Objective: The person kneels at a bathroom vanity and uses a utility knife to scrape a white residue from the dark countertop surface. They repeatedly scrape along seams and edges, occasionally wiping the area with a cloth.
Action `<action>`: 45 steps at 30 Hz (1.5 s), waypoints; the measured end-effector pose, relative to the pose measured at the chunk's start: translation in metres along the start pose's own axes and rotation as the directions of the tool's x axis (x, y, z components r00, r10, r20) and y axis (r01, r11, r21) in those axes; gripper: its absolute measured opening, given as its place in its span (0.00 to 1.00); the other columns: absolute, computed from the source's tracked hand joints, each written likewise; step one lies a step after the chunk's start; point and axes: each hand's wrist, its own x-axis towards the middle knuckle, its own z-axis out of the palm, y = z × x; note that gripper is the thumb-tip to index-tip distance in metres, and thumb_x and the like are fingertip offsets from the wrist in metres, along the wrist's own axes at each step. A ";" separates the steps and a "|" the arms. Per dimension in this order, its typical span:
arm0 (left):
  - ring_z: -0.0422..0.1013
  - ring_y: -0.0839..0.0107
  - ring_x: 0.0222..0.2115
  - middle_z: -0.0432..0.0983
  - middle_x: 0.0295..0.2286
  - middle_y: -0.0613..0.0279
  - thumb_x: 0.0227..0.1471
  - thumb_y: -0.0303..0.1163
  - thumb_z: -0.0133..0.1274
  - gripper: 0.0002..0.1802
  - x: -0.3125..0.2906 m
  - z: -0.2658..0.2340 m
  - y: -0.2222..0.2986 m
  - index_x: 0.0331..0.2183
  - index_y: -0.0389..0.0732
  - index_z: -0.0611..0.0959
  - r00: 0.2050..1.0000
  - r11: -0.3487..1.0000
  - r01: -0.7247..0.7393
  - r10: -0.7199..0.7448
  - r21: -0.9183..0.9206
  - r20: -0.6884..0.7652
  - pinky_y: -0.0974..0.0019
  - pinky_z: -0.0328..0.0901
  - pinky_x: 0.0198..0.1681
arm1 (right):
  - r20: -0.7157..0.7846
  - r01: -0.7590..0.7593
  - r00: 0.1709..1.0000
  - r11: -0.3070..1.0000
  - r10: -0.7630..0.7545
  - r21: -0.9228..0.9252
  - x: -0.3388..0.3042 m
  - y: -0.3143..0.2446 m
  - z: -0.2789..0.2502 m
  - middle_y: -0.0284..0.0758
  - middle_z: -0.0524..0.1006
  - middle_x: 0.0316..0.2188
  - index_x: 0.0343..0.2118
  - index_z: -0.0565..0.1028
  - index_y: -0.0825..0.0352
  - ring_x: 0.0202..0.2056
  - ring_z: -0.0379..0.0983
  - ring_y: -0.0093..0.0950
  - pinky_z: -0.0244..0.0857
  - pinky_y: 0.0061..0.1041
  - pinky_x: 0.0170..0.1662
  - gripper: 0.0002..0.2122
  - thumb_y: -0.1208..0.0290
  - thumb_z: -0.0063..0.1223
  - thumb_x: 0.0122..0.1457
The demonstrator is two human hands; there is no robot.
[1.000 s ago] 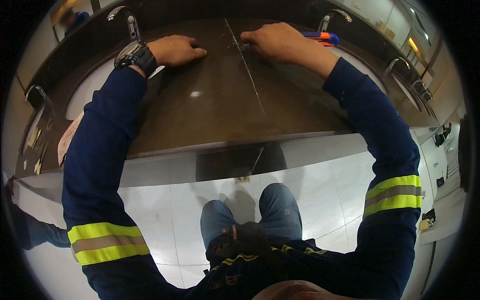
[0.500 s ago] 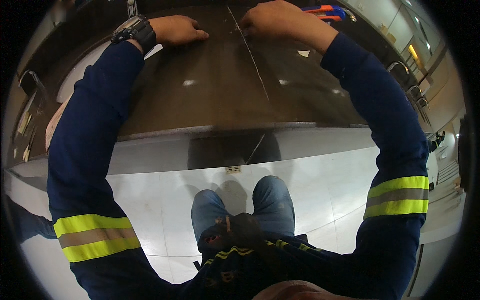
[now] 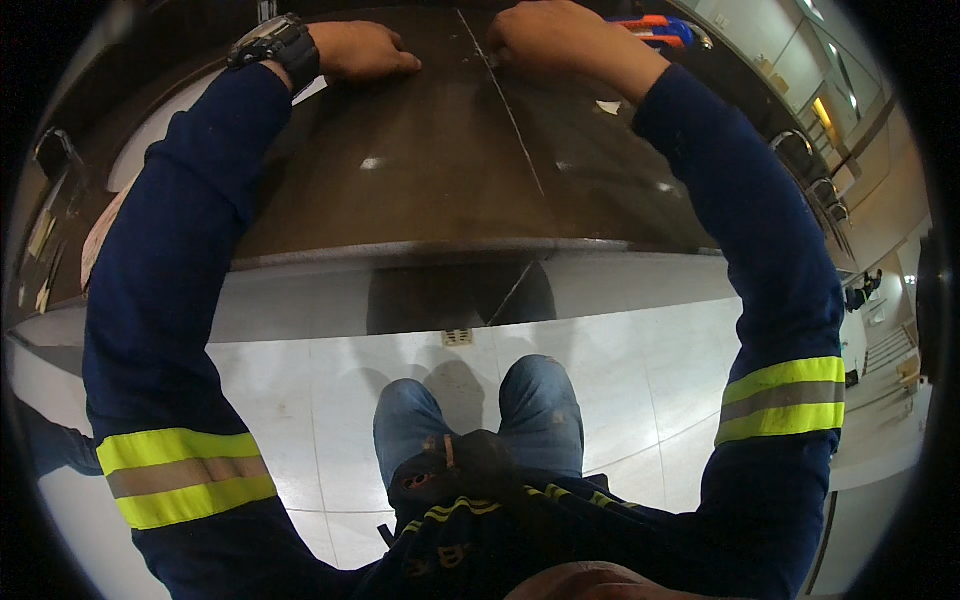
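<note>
- In the head view, the brown bench [image 3: 400, 190] fills the upper middle of the frame, and it looks shiny.
- A thin, rough white line [image 3: 512, 115] runs down the bench, from the top edge of the frame toward the bench's front edge.
- The right hand [image 3: 535, 38] is at the top, a bit right of the middle, just beside the white line. It is curled up tight and grips an orange and blue tool [image 3: 676, 32]. The tool pokes out past the wrist, at the upper right of the frame. Its other end is hidden by the hand.
- The left hand [image 3: 365, 50] is at the upper left, on the other side of the white line. Its fingers are bent and it sits low over the bench. I cannot tell if it holds anything.
- A big dark watch [image 3: 275, 45] is on the left wrist.
- Both arms have dark blue sleeves [image 3: 160, 300] with bright yellow bands [image 3: 190, 440].
- Part of a white sink [image 3: 147, 143] shows at the upper left, behind the left arm.
- A bent tap [image 3: 793, 142] is at the upper right.
- Two knees in blue jeans [image 3: 541, 410] and a white floor [image 3: 265, 400] are below the bench.
</note>
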 end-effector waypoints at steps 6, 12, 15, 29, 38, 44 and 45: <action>0.70 0.50 0.58 0.72 0.58 0.42 0.69 0.55 0.43 0.35 0.003 0.002 -0.001 0.61 0.36 0.76 0.999 0.997 -0.040 0.042 0.069 -0.021 0.55 0.64 0.63 | 0.023 0.052 0.998 0.991 -0.055 0.122 0.000 0.000 -0.010 0.51 0.83 0.33 0.33 0.83 0.69 0.38 0.83 0.49 0.76 0.46 0.39 0.12 0.66 0.53 0.60; 0.69 0.50 0.59 0.70 0.59 0.42 0.69 0.55 0.42 0.35 0.006 0.002 -0.004 0.61 0.36 0.76 1.000 1.000 0.002 -0.002 0.022 0.008 0.54 0.63 0.64 | 0.205 -0.050 0.979 0.988 0.019 0.145 -0.016 -0.016 -0.041 0.53 0.83 0.36 0.36 0.83 0.70 0.40 0.82 0.50 0.75 0.47 0.41 0.14 0.64 0.52 0.61; 0.69 0.49 0.59 0.71 0.58 0.42 0.69 0.56 0.43 0.35 0.001 0.003 -0.004 0.61 0.36 0.76 0.999 0.999 0.038 -0.038 -0.020 -0.003 0.54 0.63 0.64 | 0.196 0.038 0.978 0.980 -0.078 0.198 -0.032 -0.025 -0.063 0.52 0.83 0.34 0.38 0.82 0.72 0.37 0.83 0.47 0.75 0.44 0.39 0.14 0.65 0.51 0.62; 0.69 0.47 0.59 0.72 0.58 0.39 0.69 0.55 0.42 0.36 0.003 0.005 -0.006 0.60 0.32 0.75 0.994 0.985 -0.083 0.092 0.151 -0.053 0.54 0.63 0.63 | 0.067 0.100 0.993 0.995 -0.099 -0.007 -0.118 -0.078 -0.101 0.41 0.83 0.30 0.41 0.84 0.58 0.34 0.82 0.43 0.76 0.40 0.39 0.09 0.65 0.55 0.63; 0.68 0.48 0.60 0.71 0.59 0.39 0.68 0.56 0.43 0.37 0.003 0.004 -0.007 0.61 0.32 0.74 0.996 0.991 -0.077 0.082 0.111 -0.034 0.55 0.63 0.64 | 0.029 0.149 0.989 0.989 -0.148 -0.017 -0.158 -0.092 -0.126 0.40 0.81 0.24 0.38 0.83 0.58 0.31 0.82 0.40 0.74 0.38 0.35 0.06 0.69 0.56 0.61; 0.68 0.46 0.60 0.70 0.59 0.38 0.67 0.59 0.43 0.40 -0.002 -0.001 0.003 0.61 0.31 0.74 0.994 0.990 -0.102 0.105 0.101 -0.022 0.56 0.62 0.64 | -0.047 0.037 0.998 0.998 -0.034 0.053 -0.157 -0.063 -0.129 0.40 0.83 0.29 0.43 0.82 0.62 0.35 0.83 0.40 0.75 0.39 0.39 0.10 0.65 0.56 0.64; 0.68 0.46 0.60 0.70 0.59 0.37 0.67 0.59 0.43 0.40 -0.004 0.000 -0.001 0.61 0.31 0.74 0.994 0.988 -0.093 0.098 0.122 -0.040 0.56 0.62 0.64 | -0.117 0.006 0.993 0.999 0.000 0.049 -0.149 -0.050 -0.123 0.40 0.84 0.31 0.44 0.82 0.63 0.37 0.83 0.40 0.75 0.39 0.41 0.11 0.64 0.56 0.64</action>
